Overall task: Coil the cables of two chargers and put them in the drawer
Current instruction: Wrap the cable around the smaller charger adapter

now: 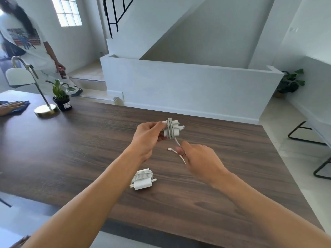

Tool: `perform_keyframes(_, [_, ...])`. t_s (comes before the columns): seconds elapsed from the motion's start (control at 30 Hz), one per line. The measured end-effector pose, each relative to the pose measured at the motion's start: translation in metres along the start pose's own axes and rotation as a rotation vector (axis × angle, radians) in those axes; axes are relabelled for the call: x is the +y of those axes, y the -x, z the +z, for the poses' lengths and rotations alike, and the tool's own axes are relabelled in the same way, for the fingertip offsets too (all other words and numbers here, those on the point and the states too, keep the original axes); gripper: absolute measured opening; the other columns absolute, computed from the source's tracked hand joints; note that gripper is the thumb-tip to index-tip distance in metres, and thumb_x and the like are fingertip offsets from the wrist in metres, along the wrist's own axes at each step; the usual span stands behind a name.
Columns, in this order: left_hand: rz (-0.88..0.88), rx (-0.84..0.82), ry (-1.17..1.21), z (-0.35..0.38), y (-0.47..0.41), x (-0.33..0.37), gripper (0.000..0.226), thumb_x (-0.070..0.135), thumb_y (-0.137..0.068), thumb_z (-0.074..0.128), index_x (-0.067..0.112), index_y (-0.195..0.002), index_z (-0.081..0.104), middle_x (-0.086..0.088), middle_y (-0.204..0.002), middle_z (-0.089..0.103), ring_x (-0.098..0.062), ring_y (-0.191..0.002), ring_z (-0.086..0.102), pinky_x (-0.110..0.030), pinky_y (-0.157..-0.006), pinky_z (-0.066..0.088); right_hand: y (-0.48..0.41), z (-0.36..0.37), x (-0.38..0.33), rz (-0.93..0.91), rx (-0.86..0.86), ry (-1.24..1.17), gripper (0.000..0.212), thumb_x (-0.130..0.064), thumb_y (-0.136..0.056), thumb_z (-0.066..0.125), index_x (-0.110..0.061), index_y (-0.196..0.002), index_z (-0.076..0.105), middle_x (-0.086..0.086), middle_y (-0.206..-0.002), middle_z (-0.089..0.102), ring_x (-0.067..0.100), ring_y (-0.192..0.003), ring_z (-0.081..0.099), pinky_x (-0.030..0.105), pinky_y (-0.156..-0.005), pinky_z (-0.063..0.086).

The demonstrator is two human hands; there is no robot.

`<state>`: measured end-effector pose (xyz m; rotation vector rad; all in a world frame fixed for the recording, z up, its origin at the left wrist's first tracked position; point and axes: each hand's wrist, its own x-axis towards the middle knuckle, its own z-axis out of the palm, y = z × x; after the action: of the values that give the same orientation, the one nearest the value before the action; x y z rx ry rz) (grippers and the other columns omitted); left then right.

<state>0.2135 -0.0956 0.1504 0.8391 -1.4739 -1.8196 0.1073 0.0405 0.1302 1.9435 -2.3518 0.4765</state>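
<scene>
My left hand (147,136) holds a white charger (171,129) above the dark wooden table (80,151), with its cable wound around the block in several turns. A short loose end of that cable (176,142) runs down to my right hand (198,156), which pinches it near the plug (169,149). A second white charger (142,179) lies on the table below my left wrist, its cable wrapped around it. No drawer is in view.
A brass desk lamp (47,109) and a small potted plant (61,99) stand at the table's far left. Another person's hand (9,106) rests on a blue cloth there. A person stands by the steps behind. Black chair legs (304,133) are at the right.
</scene>
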Motion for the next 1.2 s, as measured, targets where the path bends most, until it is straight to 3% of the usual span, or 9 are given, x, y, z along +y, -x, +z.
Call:
perform_keyframes(0.1, [0.015, 0.043, -0.125, -0.004, 0.0, -0.005, 0.017, 0.019, -0.084, 0.067, 0.005, -0.09, 0.073, -0.015, -0.095, 0.075, -0.027, -0.093, 0.071, -0.043, -0.097, 0.053, -0.003, -0.011, -0.002, -0.059, 0.02, 0.072, 0.031, -0.039, -0.103, 0.027, -0.017, -0.095, 0.048, 0.003, -0.092, 0.067, 0.036, -0.079, 0.063, 0.038, -0.061, 0.042])
perform_keyframes(0.3, [0.055, -0.01, -0.286, -0.001, 0.001, -0.011, 0.029, 0.032, -0.07, 0.068, 0.011, -0.089, 0.072, -0.012, -0.09, 0.074, -0.019, -0.083, 0.067, -0.048, -0.093, 0.053, -0.018, -0.039, 0.01, -0.107, 0.049, 0.137, 0.03, -0.043, -0.101, 0.033, -0.022, -0.098, 0.054, -0.007, -0.094, 0.063, 0.025, -0.081, 0.063, 0.038, -0.069, 0.05])
perform_keyframes(0.5, [0.101, -0.196, -0.3, 0.009, 0.003, -0.016, 0.007, 0.012, -0.087, 0.067, 0.009, -0.094, 0.068, -0.01, -0.09, 0.07, -0.018, -0.082, 0.064, -0.036, -0.086, 0.055, -0.027, -0.054, 0.042, 0.02, 0.117, -0.047, 0.019, -0.045, -0.094, 0.052, -0.031, -0.09, 0.065, -0.024, -0.072, 0.056, 0.003, -0.07, 0.055, 0.027, -0.064, 0.041])
perform_keyframes(0.67, [0.042, -0.418, -0.123, 0.023, 0.002, -0.011, 0.011, 0.002, -0.091, 0.059, -0.001, -0.1, 0.064, -0.009, -0.091, 0.068, -0.018, -0.082, 0.064, -0.026, -0.077, 0.055, -0.023, -0.052, 0.068, 0.135, 0.158, -0.226, 0.02, -0.045, -0.091, 0.056, -0.03, -0.083, 0.066, -0.014, -0.068, 0.063, 0.004, -0.061, 0.054, 0.029, -0.058, 0.042])
perform_keyframes(0.77, [0.002, -0.488, 0.067, 0.038, 0.002, -0.005, 0.016, 0.002, -0.094, 0.051, -0.006, -0.103, 0.063, -0.011, -0.091, 0.069, -0.017, -0.079, 0.067, -0.028, -0.075, 0.056, -0.013, -0.043, 0.075, 0.177, 0.13, -0.32, 0.015, -0.025, -0.088, 0.05, -0.029, -0.082, 0.063, -0.008, -0.067, 0.065, 0.013, -0.06, 0.056, 0.035, -0.062, 0.047])
perform_keyframes(0.83, [-0.018, -0.464, 0.168, 0.048, -0.001, -0.003, 0.023, 0.004, -0.096, 0.049, -0.011, -0.107, 0.062, -0.015, -0.096, 0.07, -0.02, -0.082, 0.068, -0.029, -0.076, 0.057, -0.005, -0.034, 0.073, 0.178, 0.155, -0.308, 0.022, -0.012, -0.091, 0.05, -0.022, -0.077, 0.064, -0.012, -0.06, 0.059, 0.008, -0.053, 0.049, 0.033, -0.059, 0.043])
perform_keyframes(0.9, [-0.019, -0.409, 0.212, 0.055, -0.005, -0.004, 0.024, 0.005, -0.096, 0.047, -0.011, -0.105, 0.064, -0.017, -0.098, 0.071, -0.022, -0.083, 0.069, -0.03, -0.076, 0.058, -0.001, -0.026, 0.069, 0.201, 0.198, -0.273, 0.023, -0.015, -0.095, 0.052, -0.02, -0.075, 0.063, -0.01, -0.058, 0.056, 0.014, -0.052, 0.047, 0.034, -0.056, 0.041])
perform_keyframes(1.07, [-0.036, -0.253, 0.238, 0.063, -0.011, -0.009, 0.022, 0.006, -0.096, 0.049, -0.004, -0.095, 0.068, -0.014, -0.09, 0.073, -0.021, -0.08, 0.069, -0.035, -0.085, 0.054, 0.008, -0.023, 0.054, 0.187, 0.13, -0.165, 0.029, -0.036, -0.1, 0.04, -0.017, -0.097, 0.062, 0.0, -0.09, 0.072, 0.029, -0.082, 0.065, 0.041, -0.07, 0.052])
perform_keyframes(1.2, [0.01, -0.148, 0.122, 0.061, -0.02, -0.011, 0.024, 0.011, -0.093, 0.056, -0.008, -0.103, 0.068, -0.023, -0.103, 0.071, -0.035, -0.098, 0.068, -0.044, -0.096, 0.052, 0.013, -0.024, 0.041, 0.132, 0.072, -0.05, 0.033, -0.039, -0.102, 0.031, -0.018, -0.097, 0.055, 0.0, -0.092, 0.07, 0.031, -0.085, 0.064, 0.039, -0.069, 0.05])
